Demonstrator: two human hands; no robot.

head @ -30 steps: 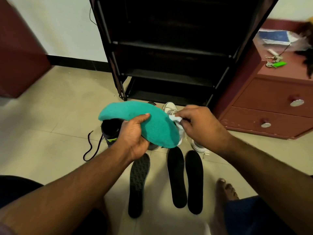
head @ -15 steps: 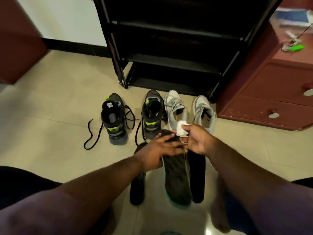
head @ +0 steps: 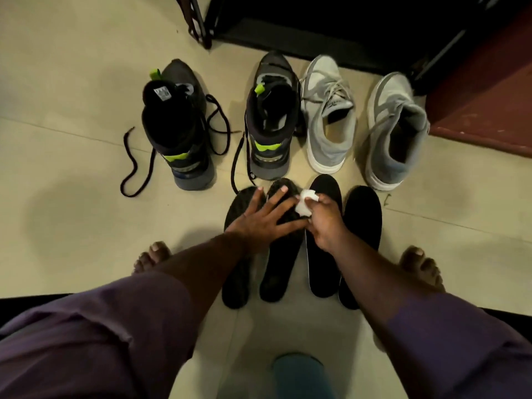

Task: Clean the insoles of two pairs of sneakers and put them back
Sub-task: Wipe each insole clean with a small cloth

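Several dark insoles lie side by side on the floor. My left hand (head: 263,218) lies flat with spread fingers on the second insole from the left (head: 277,272), beside the leftmost insole (head: 237,283). My right hand (head: 324,223) pinches a small white wipe (head: 304,204) over the third insole (head: 324,272); a fourth insole (head: 362,226) lies at the right. Beyond them stand two black sneakers with lime accents (head: 178,133) (head: 272,119) and two grey sneakers (head: 328,113) (head: 395,131), heels toward me.
A black shoe rack (head: 331,27) stands behind the sneakers, and a dark red cabinet (head: 486,90) at the right. Loose black laces (head: 135,165) trail on the tiles at left. My bare feet (head: 151,256) (head: 420,266) flank the insoles. A teal object (head: 298,372) sits at the bottom.
My left hand held a teal-bottomed insole up a second ago; it has been laid dark side up on the floor, and the hand now lies flat on it. The wipe stays in my right hand.
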